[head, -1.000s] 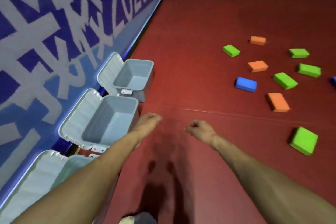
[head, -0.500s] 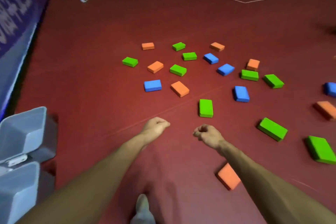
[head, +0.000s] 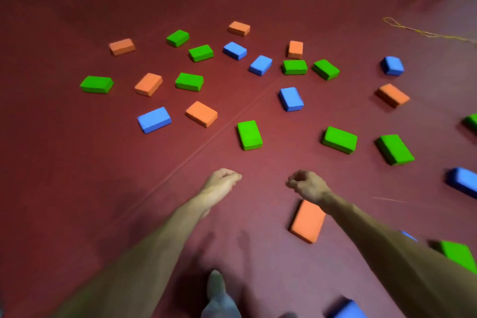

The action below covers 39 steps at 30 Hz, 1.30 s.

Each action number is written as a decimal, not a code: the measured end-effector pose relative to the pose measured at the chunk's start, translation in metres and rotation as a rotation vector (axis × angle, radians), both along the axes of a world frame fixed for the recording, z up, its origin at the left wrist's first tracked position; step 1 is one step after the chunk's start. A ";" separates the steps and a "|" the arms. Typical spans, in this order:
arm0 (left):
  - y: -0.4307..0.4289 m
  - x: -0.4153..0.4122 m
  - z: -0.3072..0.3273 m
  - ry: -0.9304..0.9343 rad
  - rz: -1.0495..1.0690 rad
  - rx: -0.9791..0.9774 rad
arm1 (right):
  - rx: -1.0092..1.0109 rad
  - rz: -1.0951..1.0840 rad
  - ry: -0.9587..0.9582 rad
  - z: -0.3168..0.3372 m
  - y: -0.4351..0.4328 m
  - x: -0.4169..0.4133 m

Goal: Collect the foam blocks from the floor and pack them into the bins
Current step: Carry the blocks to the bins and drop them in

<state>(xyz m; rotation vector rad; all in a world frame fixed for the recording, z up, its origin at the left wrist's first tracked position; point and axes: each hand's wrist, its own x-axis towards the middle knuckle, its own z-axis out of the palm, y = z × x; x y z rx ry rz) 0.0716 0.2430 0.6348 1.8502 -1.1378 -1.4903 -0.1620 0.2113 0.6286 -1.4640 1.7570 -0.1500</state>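
Both the left hand (head: 223, 181) and right hand (head: 305, 184) are clenched into fists, holding nothing. Rectangular orange foam block (head: 307, 221) lies under the right wrist on the red floor (head: 64, 162).

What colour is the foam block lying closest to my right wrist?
Orange. The foam block just below the right hand shows plainly in the head view.

Both bare forearms reach forward side by side, the left hand (head: 222, 180) and right hand (head: 307, 184) each curled into an empty fist, slightly apart.
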 end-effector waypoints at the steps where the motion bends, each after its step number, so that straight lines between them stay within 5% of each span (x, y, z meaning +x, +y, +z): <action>1: -0.012 -0.005 -0.004 0.002 -0.027 0.017 | 0.010 -0.032 0.009 -0.002 -0.007 -0.006; 19: -0.151 -0.289 -0.131 -0.099 -0.279 0.303 | 0.296 -0.453 -0.112 -0.157 -0.070 -0.279; 27: -0.186 -0.388 -0.304 -0.162 -0.293 0.410 | 0.390 -0.602 -0.188 -0.329 -0.080 -0.352; 39: -0.160 -0.406 -0.608 -0.260 -0.289 0.524 | 0.524 -0.680 -0.225 -0.621 -0.048 -0.339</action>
